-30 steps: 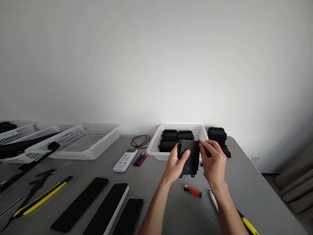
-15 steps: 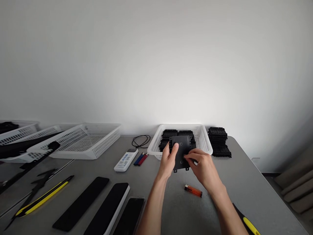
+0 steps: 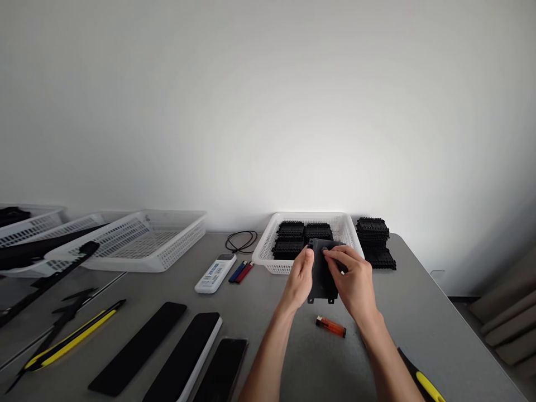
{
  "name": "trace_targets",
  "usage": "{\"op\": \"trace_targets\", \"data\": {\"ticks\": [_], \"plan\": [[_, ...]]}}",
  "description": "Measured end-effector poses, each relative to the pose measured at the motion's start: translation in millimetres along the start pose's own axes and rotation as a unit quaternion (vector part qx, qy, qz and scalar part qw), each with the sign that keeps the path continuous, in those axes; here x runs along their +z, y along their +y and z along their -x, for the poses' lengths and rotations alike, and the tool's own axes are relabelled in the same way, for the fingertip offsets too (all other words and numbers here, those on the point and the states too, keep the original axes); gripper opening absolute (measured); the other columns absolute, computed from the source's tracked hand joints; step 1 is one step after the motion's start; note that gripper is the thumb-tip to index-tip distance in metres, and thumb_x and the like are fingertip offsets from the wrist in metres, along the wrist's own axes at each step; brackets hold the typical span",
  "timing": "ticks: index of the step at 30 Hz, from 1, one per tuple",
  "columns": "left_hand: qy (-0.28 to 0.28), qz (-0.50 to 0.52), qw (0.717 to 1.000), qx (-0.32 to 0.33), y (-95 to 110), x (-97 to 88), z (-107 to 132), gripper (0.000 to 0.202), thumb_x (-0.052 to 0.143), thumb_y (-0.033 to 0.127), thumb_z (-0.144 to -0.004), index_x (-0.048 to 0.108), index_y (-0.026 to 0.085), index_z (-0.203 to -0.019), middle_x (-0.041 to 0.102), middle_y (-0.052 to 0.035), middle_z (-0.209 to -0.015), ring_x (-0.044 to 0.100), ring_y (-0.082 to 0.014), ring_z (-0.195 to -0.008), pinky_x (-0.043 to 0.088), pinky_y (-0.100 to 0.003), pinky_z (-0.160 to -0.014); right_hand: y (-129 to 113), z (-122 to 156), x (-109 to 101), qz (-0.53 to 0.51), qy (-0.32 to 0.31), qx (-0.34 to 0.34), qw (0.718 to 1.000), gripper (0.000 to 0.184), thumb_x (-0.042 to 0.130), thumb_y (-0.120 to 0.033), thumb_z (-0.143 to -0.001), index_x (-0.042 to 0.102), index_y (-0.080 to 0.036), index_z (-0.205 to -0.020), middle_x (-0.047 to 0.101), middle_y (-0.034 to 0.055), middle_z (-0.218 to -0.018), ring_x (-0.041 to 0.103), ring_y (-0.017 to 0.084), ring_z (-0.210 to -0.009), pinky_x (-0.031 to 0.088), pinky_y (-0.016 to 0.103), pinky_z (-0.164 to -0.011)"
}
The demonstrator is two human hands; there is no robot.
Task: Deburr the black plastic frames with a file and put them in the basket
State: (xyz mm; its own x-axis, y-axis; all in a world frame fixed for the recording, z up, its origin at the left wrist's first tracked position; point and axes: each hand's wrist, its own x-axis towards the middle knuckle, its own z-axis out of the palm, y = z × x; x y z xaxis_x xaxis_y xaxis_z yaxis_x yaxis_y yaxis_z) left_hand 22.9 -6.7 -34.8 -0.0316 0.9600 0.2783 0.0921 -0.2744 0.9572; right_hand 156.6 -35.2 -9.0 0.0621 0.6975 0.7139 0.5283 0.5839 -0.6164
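My left hand (image 3: 300,279) grips a flat black plastic plate (image 3: 321,282) by its left edge, thumb on the face toward me. The plate is held tilted above the table, in front of a white basket, with small tabs along its lower edge. My right hand (image 3: 354,279) is closed in a pinch against the upper part of the plate's face. Whatever is between those fingertips is too small to make out. Below the hands an orange lighter (image 3: 330,326) lies on the table.
The white basket (image 3: 268,262) holds several black ribbed parts; more are stacked beside it (image 3: 377,245). To the left lie a white power bank (image 3: 215,273), blue and red lighters (image 3: 242,272), a black cable (image 3: 242,241), a phone (image 3: 221,371), a yellow cutter (image 3: 75,338) and another white basket (image 3: 167,254).
Both hands and the plate have shifted right and slightly down. My right fingertips have moved from the plate's lower part to its upper part.
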Motion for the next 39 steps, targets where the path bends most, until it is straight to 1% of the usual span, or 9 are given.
{"op": "trace_targets", "data": {"ticks": [8,14,20,23,27,30,32,35,39], "plan": [[0.068,0.016,0.994,-0.082,1,-6.3,-6,0.071,0.033,0.072,-0.088,0.062,0.016,-0.121,0.058,-0.0141,-0.138,0.046,-0.0279,-0.135,0.037,-0.037,-0.111,-10,2,-7,-0.019,-0.167,0.031,0.985,0.023,0.061,-0.007,-0.084,0.077,-0.024,-0.086,0.072,0.0015,-0.088,0.068,0.015,-0.075,0.052,0.026,-0.066],[0.0,-0.035,0.996,-0.082,-1,-6.2,-1,0.076,0.027,0.073,-0.089,0.059,0.016,-0.127,0.051,-0.0156,-0.144,0.041,-0.0276,-0.139,0.032,-0.037,-0.114,1,-5,-5,0.021,0.039,0.063,0.997,0.017,0.058,-0.019,-0.089,0.075,-0.021,-0.09,0.072,0.0062,-0.094,0.067,0.02,-0.086,0.054,0.033,-0.077],[-0.084,-0.034,0.996,0.004,-5,5.7,5,0.075,0.026,0.071,-0.09,0.055,0.017,-0.133,0.05,-0.0149,-0.145,0.038,-0.0263,-0.141,0.025,-0.041,-0.118,4,-3,4,0.01,0.056,0.034,0.998,0.021,0.056,-0.025,-0.092,0.075,-0.021,-0.099,0.071,0.0084,-0.098,0.068,0.021,-0.088,0.056,0.034,-0.078],[-0.049,-0.022,0.998,-0.027,-9,6.1,4,0.08,0.029,0.075,-0.086,0.057,0.015,-0.131,0.047,-0.017,-0.147,0.035,-0.0268,-0.142,0.023,-0.039,-0.119,0,0,7,0.019,0.023,0.008,1.0,0.021,0.056,-0.023,-0.093,0.075,-0.022,-0.101,0.07,0.0085,-0.1,0.066,0.021,-0.092,0.055,0.035,-0.081],[0.015,0.043,0.997,-0.063,-13,1.1,-2,0.078,0.024,0.075,-0.087,0.058,0.017,-0.13,0.053,-0.0151,-0.143,0.038,-0.0253,-0.141,0.028,-0.038,-0.117,-10,3,6,0.025,-0.084,-0.028,0.996,0.022,0.057,-0.016,-0.092,0.077,-0.024,-0.094,0.071,0.0067,-0.096,0.065,0.021,-0.088,0.054,0.035,-0.078],[0.022,0.086,0.993,-0.083,-12,-1.0,-6,0.079,0.019,0.075,-0.088,0.058,0.021,-0.13,0.058,-0.0126,-0.138,0.043,-0.0244,-0.138,0.035,-0.037,-0.113,-16,4,4,0.034,-0.148,-0.045,0.987,0.024,0.06,-0.01,-0.088,0.077,-0.025,-0.091,0.071,0.0053,-0.092,0.065,0.02,-0.084,0.053,0.034,-0.074],[0.022,0.089,0.992,-0.086,-12,-1.1,-6,0.078,0.019,0.075,-0.087,0.059,0.022,-0.129,0.059,-0.012,-0.136,0.044,-0.0245,-0.137,0.035,-0.036,-0.113,-16,4,3,0.039,-0.129,-0.032,0.99,0.024,0.059,-0.009,-0.087,0.077,-0.025,-0.091,0.071,0.0053,-0.092,0.065,0.021,-0.084,0.053,0.034,-0.076],[0.022,0.071,0.994,-0.081,-13,-0.7,-5,0.078,0.022,0.074,-0.088,0.058,0.02,-0.13,0.055,-0.0121,-0.141,0.037,-0.0246,-0.141,0.03,-0.037,-0.116,-8,2,3,0.035,-0.031,0.012,0.999,0.022,0.056,-0.014,-0.089,0.076,-0.022,-0.093,0.071,0.0068,-0.093,0.066,0.02,-0.085,0.054,0.034,-0.077],[-0.05,0.022,0.997,-0.052,-12,-0.1,0,0.079,0.025,0.074,-0.088,0.057,0.017,-0.132,0.047,-0.0145,-0.148,0.033,-0.0252,-0.144,0.02,-0.039,-0.12,4,-3,2,0.028,0.055,0.04,0.997,0.021,0.055,-0.022,-0.093,0.075,-0.021,-0.097,0.07,0.0082,-0.095,0.067,0.02,-0.085,0.055,0.034,-0.075]]}}
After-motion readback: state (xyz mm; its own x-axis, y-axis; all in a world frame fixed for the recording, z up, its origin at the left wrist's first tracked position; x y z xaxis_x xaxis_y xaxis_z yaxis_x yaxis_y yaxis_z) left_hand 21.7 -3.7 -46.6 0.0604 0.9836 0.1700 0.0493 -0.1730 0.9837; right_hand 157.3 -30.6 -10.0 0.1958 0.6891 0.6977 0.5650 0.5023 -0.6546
